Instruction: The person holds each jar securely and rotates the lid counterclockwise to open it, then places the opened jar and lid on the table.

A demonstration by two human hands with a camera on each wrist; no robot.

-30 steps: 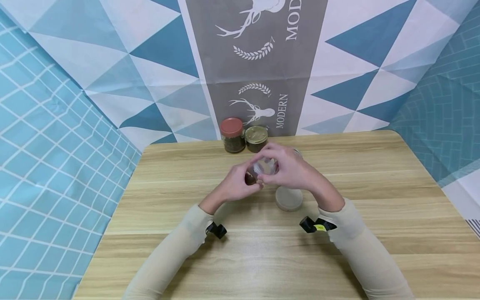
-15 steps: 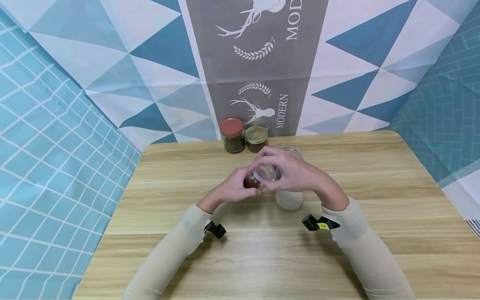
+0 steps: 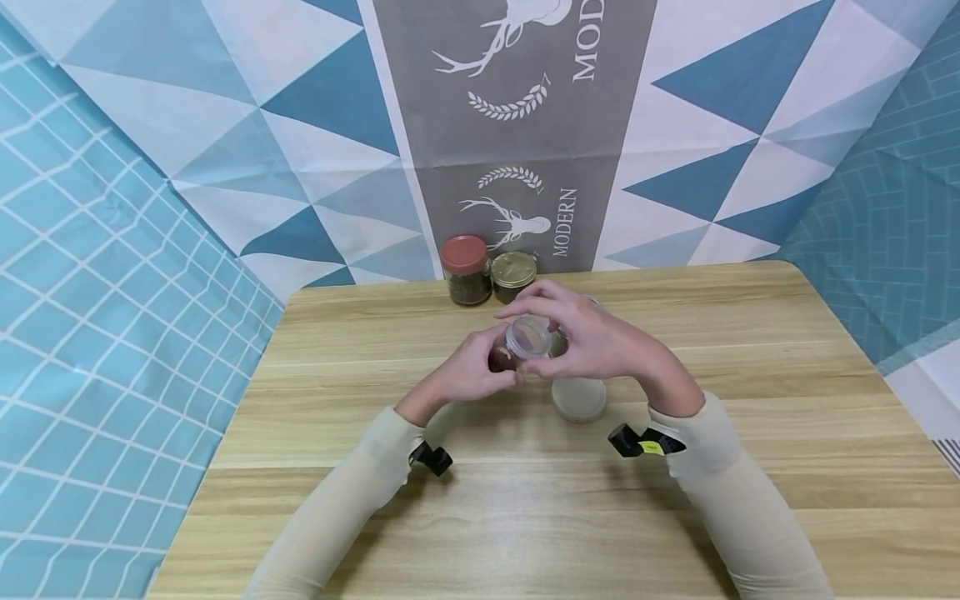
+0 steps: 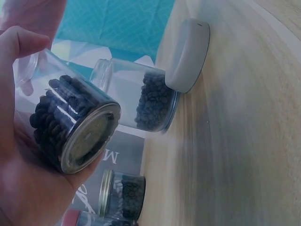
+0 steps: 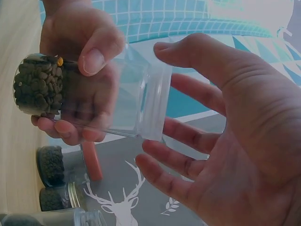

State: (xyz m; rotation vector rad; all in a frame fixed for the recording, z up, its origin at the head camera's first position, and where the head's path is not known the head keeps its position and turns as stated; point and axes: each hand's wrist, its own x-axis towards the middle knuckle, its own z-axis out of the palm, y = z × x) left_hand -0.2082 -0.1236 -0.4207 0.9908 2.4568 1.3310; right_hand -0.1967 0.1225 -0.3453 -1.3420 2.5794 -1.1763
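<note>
The left hand [image 3: 472, 367] is gripping the clear jar [image 4: 70, 117] above the tabletop [image 3: 525, 517], while the right hand [image 3: 596, 337] is spreading its fingers wider around the translucent lid [image 5: 156, 101] than a moment ago, apparently easing off and leaving the lid seated

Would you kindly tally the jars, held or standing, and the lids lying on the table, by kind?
Held jar, in the left hand: 1
Standing jars (red-lidded jar, gold-lidded jar, clear-necked jar): 3
Pale lid lying on the table: 1
Total: 5
</note>
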